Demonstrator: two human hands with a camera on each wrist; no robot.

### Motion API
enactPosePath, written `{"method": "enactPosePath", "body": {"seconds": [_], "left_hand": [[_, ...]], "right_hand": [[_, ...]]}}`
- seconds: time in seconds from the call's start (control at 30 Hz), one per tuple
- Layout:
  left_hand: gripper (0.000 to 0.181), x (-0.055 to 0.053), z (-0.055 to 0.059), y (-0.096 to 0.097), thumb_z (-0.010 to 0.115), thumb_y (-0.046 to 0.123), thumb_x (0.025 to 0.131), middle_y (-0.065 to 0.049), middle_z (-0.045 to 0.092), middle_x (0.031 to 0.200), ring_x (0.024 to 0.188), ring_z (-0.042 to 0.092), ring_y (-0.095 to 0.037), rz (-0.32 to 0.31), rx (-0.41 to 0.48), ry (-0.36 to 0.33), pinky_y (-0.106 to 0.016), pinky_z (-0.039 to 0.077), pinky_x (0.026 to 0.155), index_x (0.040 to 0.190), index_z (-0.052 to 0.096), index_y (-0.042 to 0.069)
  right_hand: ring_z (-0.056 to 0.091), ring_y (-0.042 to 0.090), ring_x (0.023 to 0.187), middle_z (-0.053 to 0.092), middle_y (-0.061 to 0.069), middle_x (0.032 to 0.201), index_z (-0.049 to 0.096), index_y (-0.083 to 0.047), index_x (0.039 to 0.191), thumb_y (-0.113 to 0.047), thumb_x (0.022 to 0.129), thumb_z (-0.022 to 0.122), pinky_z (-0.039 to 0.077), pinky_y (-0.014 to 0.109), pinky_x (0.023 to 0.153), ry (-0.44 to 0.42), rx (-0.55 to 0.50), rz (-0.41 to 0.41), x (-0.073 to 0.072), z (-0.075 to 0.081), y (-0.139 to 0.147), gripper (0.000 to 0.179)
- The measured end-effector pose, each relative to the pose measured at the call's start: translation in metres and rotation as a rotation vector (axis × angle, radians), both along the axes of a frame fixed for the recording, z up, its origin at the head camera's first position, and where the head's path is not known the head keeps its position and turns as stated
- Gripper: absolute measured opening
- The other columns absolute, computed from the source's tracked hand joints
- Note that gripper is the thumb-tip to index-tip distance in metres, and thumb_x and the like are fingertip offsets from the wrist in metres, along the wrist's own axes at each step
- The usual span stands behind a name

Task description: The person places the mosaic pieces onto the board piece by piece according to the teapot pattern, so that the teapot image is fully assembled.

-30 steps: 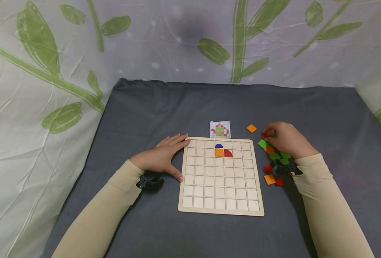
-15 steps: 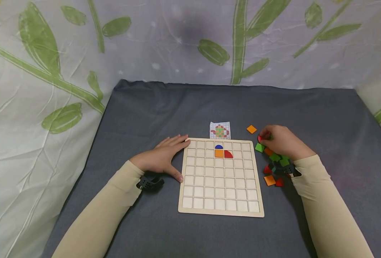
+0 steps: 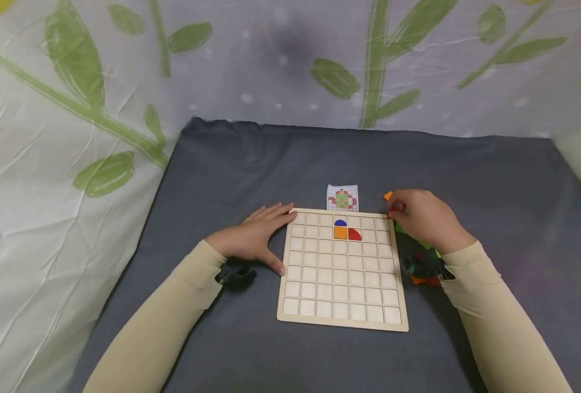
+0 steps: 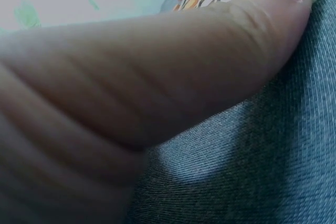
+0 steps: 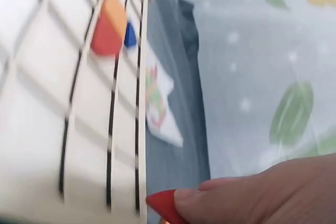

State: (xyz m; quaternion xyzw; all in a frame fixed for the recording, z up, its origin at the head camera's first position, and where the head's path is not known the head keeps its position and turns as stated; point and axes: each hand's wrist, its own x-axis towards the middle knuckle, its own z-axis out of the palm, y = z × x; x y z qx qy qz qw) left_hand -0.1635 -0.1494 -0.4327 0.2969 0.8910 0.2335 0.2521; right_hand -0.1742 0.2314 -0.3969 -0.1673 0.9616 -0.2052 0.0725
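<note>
My right hand [image 3: 430,218] pinches a small red tile [image 5: 167,205] between thumb and finger, at the far right corner of a wooden grid board [image 3: 342,326]. In the right wrist view one pointed corner of the tile shows; the fingertips hide the rest. With fingers spread, my left hand [image 3: 253,237] rests against the board's left edge, thumb at the side and fingertips by the far corner. Three pieces sit in the grid: a blue half-circle [image 3: 340,222], an orange square [image 3: 341,233] below it, and a red quarter-circle [image 3: 355,234] beside the square.
A printed pattern card [image 3: 342,198] lies against the board's far edge. Loose green tiles [image 3: 400,227] and orange tiles [image 3: 418,280] lie right of the board, largely hidden under my right hand and wrist. Another orange tile [image 3: 387,195] lies just beyond my right fingertips.
My right hand has lifted away from the loose tiles and moved left to the board's corner with the red tile. My left hand stays at the board; the head view has shifted slightly.
</note>
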Motion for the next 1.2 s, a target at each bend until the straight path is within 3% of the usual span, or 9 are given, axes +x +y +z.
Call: {"method": "enactPosePath", "body": {"seconds": [0.13, 0.33, 0.67, 0.97, 1.2], "left_hand": [[0.132, -0.001, 0.001, 0.002, 0.094, 0.058, 0.07, -0.003, 0.006, 0.178, 0.164, 0.001, -0.027, -0.01, -0.004, -0.002, -0.049, -0.001, 0.132, 0.17, 0.02, 0.014], [0.132, -0.002, 0.001, 0.003, 0.094, 0.059, 0.07, -0.002, 0.005, 0.178, 0.164, 0.0, -0.026, -0.015, -0.017, 0.005, -0.049, -0.001, 0.132, 0.17, 0.019, 0.015], [0.131, -0.002, -0.001, 0.0, 0.094, 0.059, 0.07, -0.003, 0.006, 0.178, 0.164, 0.0, -0.026, -0.007, -0.007, 0.0, -0.049, -0.002, 0.132, 0.17, 0.02, 0.014], [0.132, -0.003, 0.0, 0.001, 0.094, 0.059, 0.07, -0.003, 0.006, 0.178, 0.164, 0.0, -0.026, -0.007, -0.021, 0.003, -0.049, -0.002, 0.132, 0.169, 0.02, 0.013], [0.131, -0.001, 0.0, 0.0, 0.094, 0.057, 0.07, -0.004, 0.006, 0.178, 0.164, 0.001, -0.027, -0.002, -0.017, 0.002, -0.049, -0.002, 0.132, 0.169, 0.021, 0.013]], "right_hand": [[0.051, 0.016, 0.058, 0.074, 0.008, 0.093, 0.075, -0.01, 0.1, -0.01, 0.096, 0.074, 0.039, 0.033, 0.051, 0.022, -0.059, 0.036, 0.007, 0.003, -0.015, 0.004], [0.056, 0.013, 0.062, 0.076, 0.002, 0.088, 0.073, -0.01, 0.094, -0.011, 0.094, 0.079, 0.044, 0.032, 0.056, 0.06, -0.101, 0.154, 0.008, 0.0, -0.039, 0.006], [0.059, 0.008, 0.066, 0.075, -0.003, 0.088, 0.076, -0.013, 0.091, -0.005, 0.095, 0.076, 0.047, 0.029, 0.059, 0.026, -0.194, 0.344, 0.004, -0.005, -0.081, 0.009], [0.065, 0.009, 0.079, 0.074, -0.006, 0.089, 0.077, -0.015, 0.093, -0.008, 0.096, 0.076, 0.055, 0.031, 0.072, -0.019, -0.175, 0.342, 0.001, -0.015, -0.093, 0.008], [0.058, 0.01, 0.077, 0.066, -0.004, 0.09, 0.08, -0.015, 0.095, -0.008, 0.095, 0.078, 0.053, 0.028, 0.068, 0.046, -0.176, 0.39, 0.005, -0.021, -0.091, 0.008]]}}
